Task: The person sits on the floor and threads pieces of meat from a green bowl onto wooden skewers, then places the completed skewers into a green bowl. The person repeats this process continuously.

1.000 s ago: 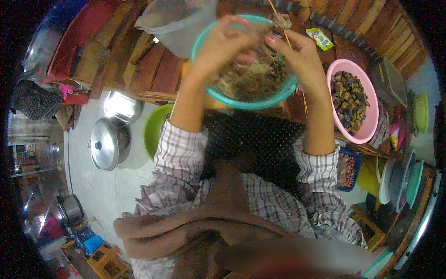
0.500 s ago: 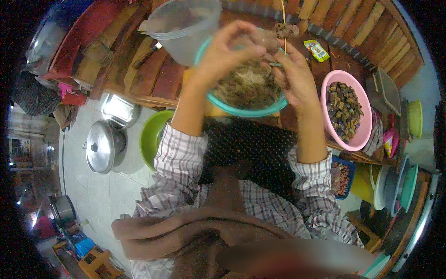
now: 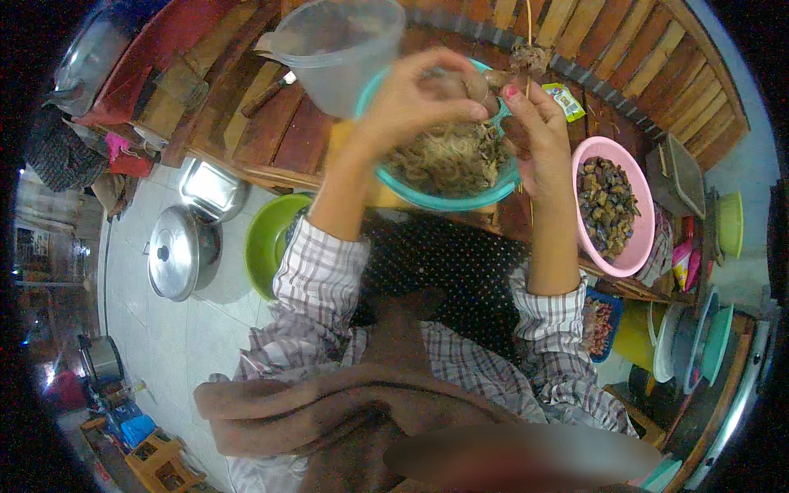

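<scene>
A thin wooden skewer [image 3: 529,23] stands up from my right hand [image 3: 542,131], whose fingers are closed around it. A greyish-brown clump of food [image 3: 530,60] is threaded on the skewer above those fingers. My left hand [image 3: 415,99] is curled with thumb and fingers pinching a soft brownish strip [image 3: 496,80], which reaches across to my right fingertips. Both hands are above a turquoise basin [image 3: 448,202]. Inside it lies a heap of pale brown, stringy pieces [image 3: 448,160], partly hidden by my left hand.
A clear plastic tub [image 3: 333,78] stands beyond my left hand. At right is a pink basin [image 3: 579,214] of dark chopped pieces [image 3: 608,201], with a small yellow-green packet [image 3: 564,102] behind it. A green basin [image 3: 261,255] and a lidded metal pot [image 3: 174,255] are at left.
Both hands have shifted slightly right in the picture with the skewer, and the whole scene has moved a little too. The brownish strip now stretches between my fingers towards the skewer.
</scene>
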The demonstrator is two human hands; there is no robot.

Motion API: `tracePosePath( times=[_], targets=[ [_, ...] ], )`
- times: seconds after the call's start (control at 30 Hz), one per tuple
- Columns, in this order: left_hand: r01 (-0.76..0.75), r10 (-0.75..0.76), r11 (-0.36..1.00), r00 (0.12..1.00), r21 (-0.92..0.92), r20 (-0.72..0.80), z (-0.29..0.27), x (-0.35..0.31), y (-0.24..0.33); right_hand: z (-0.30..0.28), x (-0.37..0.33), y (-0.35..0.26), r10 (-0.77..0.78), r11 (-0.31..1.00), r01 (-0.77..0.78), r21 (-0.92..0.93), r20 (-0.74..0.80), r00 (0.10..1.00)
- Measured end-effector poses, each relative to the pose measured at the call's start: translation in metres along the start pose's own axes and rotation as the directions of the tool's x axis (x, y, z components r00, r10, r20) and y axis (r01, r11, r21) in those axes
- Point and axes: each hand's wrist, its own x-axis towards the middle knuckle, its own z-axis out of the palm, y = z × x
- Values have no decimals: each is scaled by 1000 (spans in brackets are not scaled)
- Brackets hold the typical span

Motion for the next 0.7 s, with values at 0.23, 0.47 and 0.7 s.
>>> tracePosePath(
  times=[0.23,0.47,0.7],
  targets=[
    [217,-215,976,974,-25,70,3,-1,5,11,2,6,34,999,-34,0,-32,999],
    [260,-245,903,966,-342,86,2,1,-4,1,7,8,-86,965,45,-260,-148,985],
    [354,-315,908,929,-223,192,-2,-3,-3,-3,4,9,-272,755,274,-596,95,958]
  ],
)
